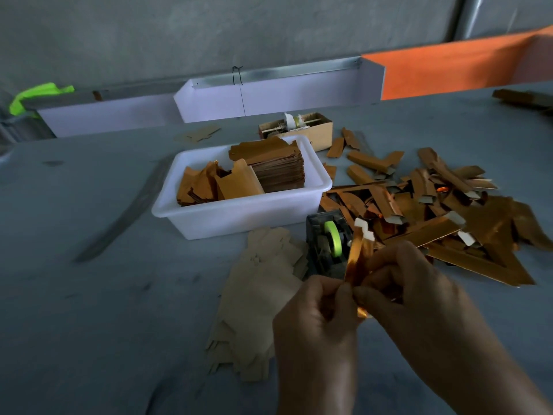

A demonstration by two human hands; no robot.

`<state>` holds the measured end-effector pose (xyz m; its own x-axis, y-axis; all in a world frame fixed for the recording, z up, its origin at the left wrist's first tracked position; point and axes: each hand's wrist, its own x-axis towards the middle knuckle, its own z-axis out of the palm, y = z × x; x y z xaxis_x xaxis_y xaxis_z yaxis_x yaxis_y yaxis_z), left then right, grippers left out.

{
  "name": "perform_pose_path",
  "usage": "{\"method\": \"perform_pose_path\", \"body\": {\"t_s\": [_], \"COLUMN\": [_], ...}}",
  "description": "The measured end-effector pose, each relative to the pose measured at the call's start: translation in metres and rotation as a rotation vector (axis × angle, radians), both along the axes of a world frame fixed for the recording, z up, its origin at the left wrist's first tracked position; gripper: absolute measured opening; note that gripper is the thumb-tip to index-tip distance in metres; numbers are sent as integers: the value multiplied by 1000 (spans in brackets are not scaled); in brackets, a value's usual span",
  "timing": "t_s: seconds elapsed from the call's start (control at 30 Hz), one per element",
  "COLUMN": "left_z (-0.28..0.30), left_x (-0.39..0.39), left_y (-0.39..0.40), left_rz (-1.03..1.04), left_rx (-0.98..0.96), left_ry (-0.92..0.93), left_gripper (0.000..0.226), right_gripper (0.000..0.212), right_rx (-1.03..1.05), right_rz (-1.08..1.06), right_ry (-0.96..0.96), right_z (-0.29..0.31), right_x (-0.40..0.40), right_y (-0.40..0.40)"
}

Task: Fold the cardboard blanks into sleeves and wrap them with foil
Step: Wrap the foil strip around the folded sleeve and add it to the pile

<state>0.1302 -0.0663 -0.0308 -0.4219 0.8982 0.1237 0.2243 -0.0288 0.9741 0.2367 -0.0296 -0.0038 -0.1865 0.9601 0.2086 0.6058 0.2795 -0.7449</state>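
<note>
- A sleeve [357, 259], narrow and already clad in copper-coloured foil, is held upright above the tabletop [89, 295], just in front of the tape dispenser [327, 244].
- Its lower end is pinched by the left hand [317, 322], and its side is gripped by the curled fingers of the right hand [410, 289].
- The wrapping step is judged to be in hand; next, the loose foil at the bottom probably needs to be pressed flat or taped down.
- Plain cardboard blanks [260, 298] are spread just left of the hands.
- Finished sleeves [443, 211] are heaped to the right.
- A white tub [239, 217] farther back is filled with a stack of blanks and loose foil pieces.
- A small cardboard box [317, 130] is seen behind; its contents cannot be made out.
</note>
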Motion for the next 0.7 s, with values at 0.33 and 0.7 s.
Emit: {"method": "perform_pose_path", "body": {"t_s": [0.33,0.7], "left_z": [-7,11], "left_x": [8,-2], "left_y": [-4,-6], "left_rz": [152,10], "left_rx": [263,90], "left_ry": [259,-8], "left_gripper": [19,15], "right_gripper": [32,16], "right_rx": [-35,-210], "right_rz": [-80,-5], "right_ry": [-26,262], "right_z": [10,7], "right_x": [2,1], "right_y": [-4,-4]}}
